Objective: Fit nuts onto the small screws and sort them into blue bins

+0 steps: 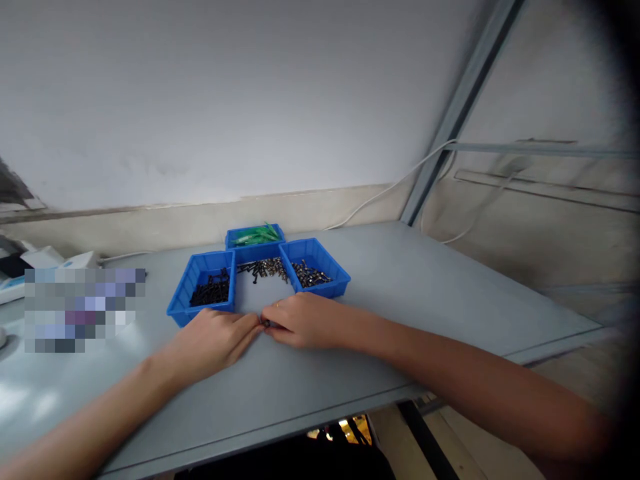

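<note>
My left hand (219, 339) and my right hand (305, 321) meet fingertip to fingertip low over the grey table, in front of the blue bins. Both are closed in a pinch. A small dark piece (266, 323) shows between the fingers of my right hand, and my left fingertips touch its near side; what the left pinches is hidden. The left blue bin (179, 293) holds black screws (211, 291). Metal parts (311, 275) lie in the right blue bin (336, 265). Between these bins, loose screws and metal pieces (270, 267) are heaped on the table.
Behind stands a third blue bin (260, 253) with green strips (257, 235). The grey table (390, 280) reaches back to the wall. A blurred-out item (83, 307) and white devices (60, 259) are at the left. A metal post (440, 153) and a white cable (380, 193) stand at the right rear.
</note>
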Demonstrator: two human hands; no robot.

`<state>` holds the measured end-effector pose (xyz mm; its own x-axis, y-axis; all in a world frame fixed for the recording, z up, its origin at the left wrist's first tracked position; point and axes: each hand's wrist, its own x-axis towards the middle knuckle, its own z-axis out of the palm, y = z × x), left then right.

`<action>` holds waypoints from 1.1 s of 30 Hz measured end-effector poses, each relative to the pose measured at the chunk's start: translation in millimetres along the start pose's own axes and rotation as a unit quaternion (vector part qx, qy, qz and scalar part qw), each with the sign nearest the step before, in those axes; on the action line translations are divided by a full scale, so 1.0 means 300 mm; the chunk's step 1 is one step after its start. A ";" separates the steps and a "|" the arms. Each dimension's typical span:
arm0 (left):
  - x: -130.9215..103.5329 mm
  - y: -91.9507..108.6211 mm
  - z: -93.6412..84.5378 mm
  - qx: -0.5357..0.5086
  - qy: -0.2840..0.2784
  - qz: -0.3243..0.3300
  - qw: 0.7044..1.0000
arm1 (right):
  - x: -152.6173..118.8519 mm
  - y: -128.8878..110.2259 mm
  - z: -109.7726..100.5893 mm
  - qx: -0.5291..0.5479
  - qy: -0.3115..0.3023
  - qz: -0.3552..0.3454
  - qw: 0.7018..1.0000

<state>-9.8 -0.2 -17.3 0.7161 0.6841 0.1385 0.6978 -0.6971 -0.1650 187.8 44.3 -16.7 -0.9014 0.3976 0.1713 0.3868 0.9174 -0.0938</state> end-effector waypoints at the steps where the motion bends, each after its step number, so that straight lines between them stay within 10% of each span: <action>1: 0.000 0.000 0.000 -0.001 0.000 0.000 1.000 | 0.000 0.000 0.001 0.000 0.000 0.000 1.000; 33: 0.001 0.002 -0.014 -0.008 -0.009 -0.010 1.000 | -0.002 -0.006 -0.019 0.017 -0.022 0.012 1.000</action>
<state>-9.0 -1.3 -13.2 0.7021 0.7012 0.1242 0.7119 -0.6869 -0.1462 188.8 42.4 -11.1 -0.9004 0.4168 0.1248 0.4016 0.9065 -0.1300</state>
